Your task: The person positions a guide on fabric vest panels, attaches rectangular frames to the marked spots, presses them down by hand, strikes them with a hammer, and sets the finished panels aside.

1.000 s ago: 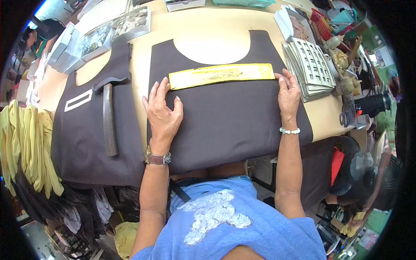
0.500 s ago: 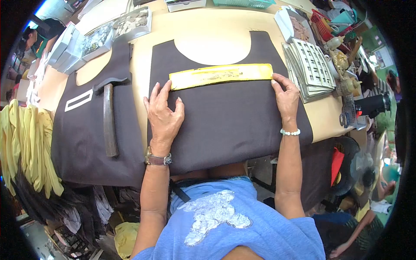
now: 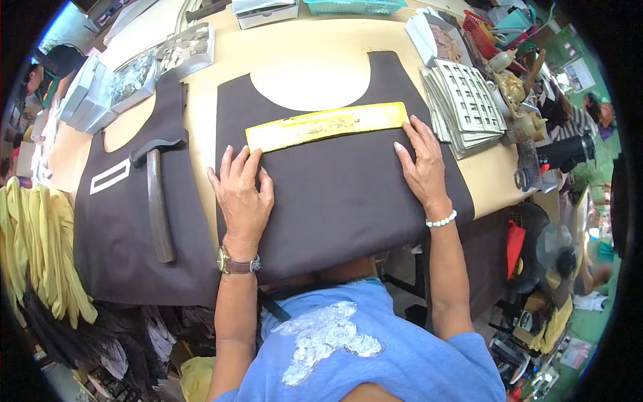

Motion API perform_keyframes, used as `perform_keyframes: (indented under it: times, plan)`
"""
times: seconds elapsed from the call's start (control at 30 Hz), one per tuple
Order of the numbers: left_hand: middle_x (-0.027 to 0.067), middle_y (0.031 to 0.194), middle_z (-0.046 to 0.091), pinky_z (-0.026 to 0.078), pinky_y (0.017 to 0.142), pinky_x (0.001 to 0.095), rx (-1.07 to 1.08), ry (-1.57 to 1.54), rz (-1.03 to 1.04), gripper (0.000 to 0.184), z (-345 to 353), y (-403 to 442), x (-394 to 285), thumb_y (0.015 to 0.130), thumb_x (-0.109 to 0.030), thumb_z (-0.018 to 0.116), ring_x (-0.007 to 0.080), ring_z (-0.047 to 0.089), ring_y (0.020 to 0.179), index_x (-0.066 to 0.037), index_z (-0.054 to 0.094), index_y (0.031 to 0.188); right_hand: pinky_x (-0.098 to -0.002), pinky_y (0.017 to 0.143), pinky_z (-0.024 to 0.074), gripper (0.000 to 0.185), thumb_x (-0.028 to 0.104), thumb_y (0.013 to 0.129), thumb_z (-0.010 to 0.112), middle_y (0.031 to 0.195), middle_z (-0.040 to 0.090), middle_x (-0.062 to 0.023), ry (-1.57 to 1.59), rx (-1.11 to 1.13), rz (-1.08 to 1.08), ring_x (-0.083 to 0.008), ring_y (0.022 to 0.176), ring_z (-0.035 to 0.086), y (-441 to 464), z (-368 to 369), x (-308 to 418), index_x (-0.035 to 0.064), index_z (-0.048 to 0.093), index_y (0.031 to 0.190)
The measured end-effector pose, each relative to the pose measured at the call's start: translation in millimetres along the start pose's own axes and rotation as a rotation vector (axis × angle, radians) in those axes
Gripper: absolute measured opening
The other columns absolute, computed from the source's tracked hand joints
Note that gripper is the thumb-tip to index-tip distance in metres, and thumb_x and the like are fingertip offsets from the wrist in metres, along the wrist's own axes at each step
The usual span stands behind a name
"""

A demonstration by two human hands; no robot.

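Left hand (image 3: 244,201) and right hand (image 3: 426,169), each grip wide, bracket the yellow strip (image 3: 328,126), apparently steadying it. Dark cloth (image 3: 335,197) lies beneath both.

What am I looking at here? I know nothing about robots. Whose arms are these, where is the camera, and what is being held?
There is no robot here: these are a person's bare arms, seen from a camera worn on that person's head, looking forward and down. The left hand and right hand have their fingertips at opposite ends of a yellow strip, which lies flat on a dark cloth piece. Neither hand grips it in a fist.

The cloth lies on a pale table. To the left, a hammer rests on a second dark piece; to the right is a stack of plates with cut-outs.
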State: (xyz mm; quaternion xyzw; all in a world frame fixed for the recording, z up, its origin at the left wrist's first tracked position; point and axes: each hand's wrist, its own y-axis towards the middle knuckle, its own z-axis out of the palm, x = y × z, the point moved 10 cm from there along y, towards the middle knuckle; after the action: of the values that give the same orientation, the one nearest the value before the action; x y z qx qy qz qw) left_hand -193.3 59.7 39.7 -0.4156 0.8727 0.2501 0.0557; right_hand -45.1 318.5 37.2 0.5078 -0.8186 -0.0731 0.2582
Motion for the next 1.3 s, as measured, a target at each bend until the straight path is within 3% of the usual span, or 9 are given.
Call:
perform_keyframes:
  times: [0.27, 1.3]
  plan:
    - [0.0114, 0.120, 0.058, 0.025, 0.103, 0.0612, 0.018, 0.020, -0.001, 0.033, -1.3, 0.3, -1.3, 0.081, -0.009, 0.058, 0.0350, 0.042, 0.125, -0.009, 0.062, 0.114, -0.0437, 0.104, 0.0330, 0.037, 0.019, 0.087, 0.059, 0.128, 0.054, -0.0102, -0.040, 0.012, -0.042, -0.0368, 0.121, 0.044, -0.4, 1.4, 4.6, 0.0065, 0.058, 0.121]
    - [0.0130, 0.118, 0.059, 0.029, 0.101, 0.0582, -0.023, 0.014, 0.013, 0.032, -2.8, 1.0, -3.6, 0.080, -0.008, 0.059, 0.0345, 0.046, 0.120, -0.008, 0.063, 0.112, -0.0416, 0.105, 0.0331, 0.039, 0.025, 0.088, 0.059, 0.130, 0.053, -0.0110, -0.062, 0.037, -0.049, -0.0335, 0.125, 0.042, 0.6, 2.0, 6.9, 0.0055, 0.057, 0.122]
